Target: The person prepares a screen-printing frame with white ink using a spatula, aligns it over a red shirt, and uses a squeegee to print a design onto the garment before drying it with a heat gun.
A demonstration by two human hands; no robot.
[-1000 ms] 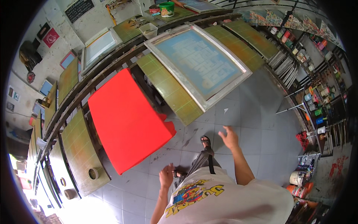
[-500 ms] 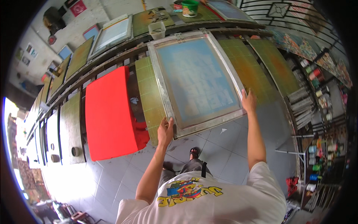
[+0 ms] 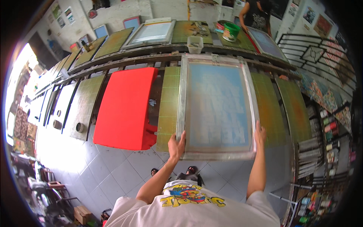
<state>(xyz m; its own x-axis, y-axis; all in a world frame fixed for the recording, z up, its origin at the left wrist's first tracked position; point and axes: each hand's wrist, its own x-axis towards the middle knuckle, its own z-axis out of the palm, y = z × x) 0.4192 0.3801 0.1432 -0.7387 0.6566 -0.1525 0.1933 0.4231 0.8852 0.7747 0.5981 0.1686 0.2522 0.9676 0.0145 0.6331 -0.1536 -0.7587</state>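
Observation:
A large screen printing frame point(image 3: 180, 113), with blue mesh and pale lettering, lies in front of me over a greenish print board. My left hand point(image 3: 176, 146) holds its left side rail near the front corner, the thumb pointing up along the edge. Opposite, my right hand point(image 3: 260, 135) is closed on the right rail, its fingers partly hidden by the frame. To the left of the frame, bright red fabric point(image 3: 124, 108) covers another board, its loose folds hanging at the right edge.
Green boards point(image 3: 269, 109) flank the frame. Behind it, a rail carries a white plastic tub point(image 3: 195, 45), and a green bucket point(image 3: 230, 32) stands further back. Another person point(image 3: 257, 15) is at the far right table. Shelves with paint containers point(image 3: 312, 204) stand at the right.
The view has swung, so the frame looks straighter and the table appears shifted rightward. Both hands keep their hold on the frame's sides. Another person has come into view at the back.

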